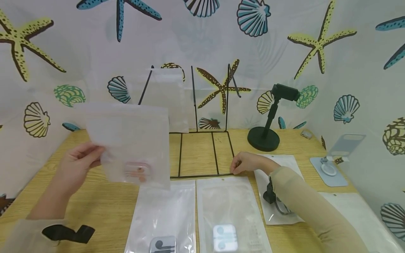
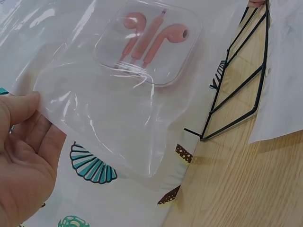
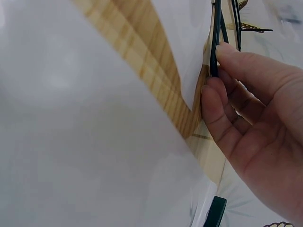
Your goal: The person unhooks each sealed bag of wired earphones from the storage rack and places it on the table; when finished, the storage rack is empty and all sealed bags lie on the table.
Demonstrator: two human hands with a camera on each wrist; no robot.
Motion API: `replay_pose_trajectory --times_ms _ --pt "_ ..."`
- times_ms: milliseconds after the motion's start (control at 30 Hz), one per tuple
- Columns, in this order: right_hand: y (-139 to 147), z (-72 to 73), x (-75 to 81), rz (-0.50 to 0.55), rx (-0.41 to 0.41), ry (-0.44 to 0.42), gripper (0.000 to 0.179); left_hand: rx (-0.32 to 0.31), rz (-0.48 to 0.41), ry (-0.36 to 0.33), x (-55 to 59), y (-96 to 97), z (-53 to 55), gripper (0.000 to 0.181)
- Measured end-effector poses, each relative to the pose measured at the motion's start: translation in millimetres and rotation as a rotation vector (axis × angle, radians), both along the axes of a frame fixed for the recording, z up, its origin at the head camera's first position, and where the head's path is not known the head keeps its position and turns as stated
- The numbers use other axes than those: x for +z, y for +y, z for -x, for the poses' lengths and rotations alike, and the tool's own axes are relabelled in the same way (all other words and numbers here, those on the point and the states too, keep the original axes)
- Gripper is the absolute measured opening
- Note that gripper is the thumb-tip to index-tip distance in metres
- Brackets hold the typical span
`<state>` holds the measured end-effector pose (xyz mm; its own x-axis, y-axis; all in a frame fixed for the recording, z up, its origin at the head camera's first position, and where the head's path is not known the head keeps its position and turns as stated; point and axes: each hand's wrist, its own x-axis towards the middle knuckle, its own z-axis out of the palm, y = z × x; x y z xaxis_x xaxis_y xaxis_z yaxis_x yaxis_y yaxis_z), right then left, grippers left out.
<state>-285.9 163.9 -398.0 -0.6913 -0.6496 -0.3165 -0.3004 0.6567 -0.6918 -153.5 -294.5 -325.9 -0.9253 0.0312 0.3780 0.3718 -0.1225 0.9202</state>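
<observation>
In the head view, my left hand (image 1: 77, 165) pinches the left edge of a clear zip bag (image 1: 133, 126), held up off the table. Inside the bag is a clear case of pink earphones (image 1: 137, 170), sharper as earphones (image 2: 154, 40) in the left wrist view. My right hand (image 1: 250, 162) grips the front right corner of a black wire rack (image 1: 202, 175). From the right wrist view, thumb and fingers pinch the dark rod (image 3: 215, 52). Another whitish bag (image 1: 177, 102) hangs at the rack's left side, partly hidden by the raised bag.
Bags lie in front of the rack: one with dark earphones (image 1: 162, 244), one with a white case (image 1: 225, 238), one with a black cable (image 1: 281, 211) under my right arm. Another bag (image 1: 357, 207) lies right. A black stand (image 1: 263, 138) and a phone holder (image 1: 329, 170) stand behind.
</observation>
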Motion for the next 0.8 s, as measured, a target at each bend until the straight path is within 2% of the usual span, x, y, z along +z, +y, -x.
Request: replay_pose_trajectory --times_ms 167,367,567,600,667,800 --pt "0 -0.8 0.1 -0.006 -0.002 0.004 0.007 -0.028 -0.081 0.021 -0.2 -11.1 -6.4 0.028" --pt "0 -1.0 0.1 -0.004 -0.006 -0.004 0.007 -0.056 -0.165 0.046 -6.7 -32.1 -11.7 0.027" --pt "1 0.6 0.7 -0.002 0.003 0.01 0.007 -0.042 -0.169 0.03 -15.4 -57.0 -12.4 0.025" --pt "1 0.8 0.9 -0.001 0.006 0.016 0.007 -0.033 -0.166 0.021 -19.2 -62.8 -11.1 0.024" --pt "1 1.0 1.1 0.004 0.008 0.022 0.006 -0.01 -0.153 0.002 -33.8 -81.5 -3.2 0.025" --pt "2 0.9 1.0 0.017 0.014 0.019 0.007 0.062 -0.084 -0.043 -76.2 -132.1 20.5 0.029"
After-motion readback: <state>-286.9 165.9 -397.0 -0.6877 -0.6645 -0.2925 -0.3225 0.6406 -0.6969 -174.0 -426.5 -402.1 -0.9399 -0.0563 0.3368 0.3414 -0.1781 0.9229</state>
